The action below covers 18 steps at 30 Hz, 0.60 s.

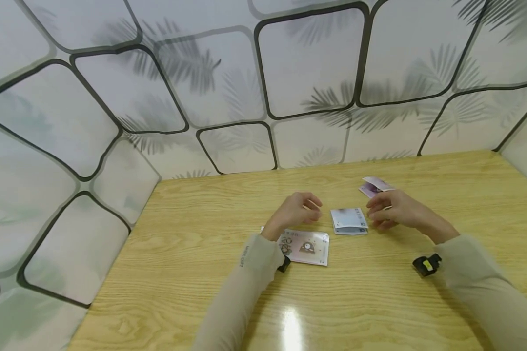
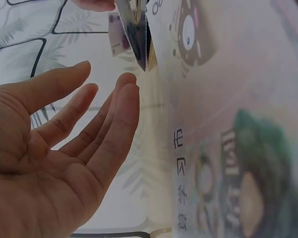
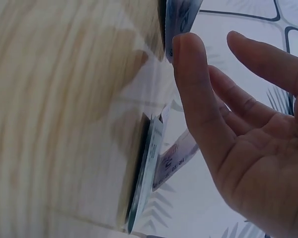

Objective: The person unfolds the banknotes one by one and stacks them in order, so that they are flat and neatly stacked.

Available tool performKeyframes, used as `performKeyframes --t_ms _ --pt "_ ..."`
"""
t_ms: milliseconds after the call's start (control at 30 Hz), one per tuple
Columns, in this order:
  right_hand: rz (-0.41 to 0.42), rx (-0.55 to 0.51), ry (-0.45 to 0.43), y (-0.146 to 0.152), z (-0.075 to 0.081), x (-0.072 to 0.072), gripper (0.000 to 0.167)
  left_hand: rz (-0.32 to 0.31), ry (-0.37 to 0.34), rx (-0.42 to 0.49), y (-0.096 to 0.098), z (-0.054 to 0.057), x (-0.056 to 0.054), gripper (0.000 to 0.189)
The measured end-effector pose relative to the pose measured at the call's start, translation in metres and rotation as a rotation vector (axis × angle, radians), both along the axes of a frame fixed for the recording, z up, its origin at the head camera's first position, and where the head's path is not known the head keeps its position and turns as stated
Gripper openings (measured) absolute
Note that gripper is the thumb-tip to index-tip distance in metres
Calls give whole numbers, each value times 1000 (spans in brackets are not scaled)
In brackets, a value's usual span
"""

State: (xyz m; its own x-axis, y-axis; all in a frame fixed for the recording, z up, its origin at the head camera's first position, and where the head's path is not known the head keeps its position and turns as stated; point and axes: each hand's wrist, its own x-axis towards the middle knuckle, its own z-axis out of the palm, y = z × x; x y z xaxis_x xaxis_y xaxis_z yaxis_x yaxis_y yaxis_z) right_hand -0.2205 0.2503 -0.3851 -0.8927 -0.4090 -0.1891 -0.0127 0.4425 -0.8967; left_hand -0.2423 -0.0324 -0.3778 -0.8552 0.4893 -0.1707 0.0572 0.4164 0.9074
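Note:
A folded bluish paper note [image 1: 349, 221] lies on the table between the two hands, its upper flap slightly raised. My left hand [image 1: 295, 212] hovers left of it, fingers loosely bent, holding nothing; in the left wrist view this hand [image 2: 74, 144] has its thumb apart from the fingers. Close to the note's right edge is my right hand [image 1: 395, 210], its fingers loosely bent around nothing. Whether its fingertips touch the note, I cannot tell. Partly under the left wrist lies a stack of pinkish notes [image 1: 307, 247] printed with a cartoon figure.
Beyond the right hand, a folded purple note [image 1: 373, 186] rests with one flap lifted; the right wrist view shows a greenish layer [image 3: 145, 173] beneath it. The wooden table [image 1: 193, 263] meets a patterned wall [image 1: 312, 63] at the back and left.

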Motion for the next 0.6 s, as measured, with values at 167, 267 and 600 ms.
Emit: performKeyframes --t_ms 167,267,600 --pt "12 4 -13 -1 -1 -1 37 -15 12 -8 6 -4 -1 26" --pt "17 2 -13 -1 -2 -2 37 -17 9 -12 8 -5 -1 27" --pt "23 -23 -30 -5 -5 -2 40 -12 -29 -4 19 -10 0 35"
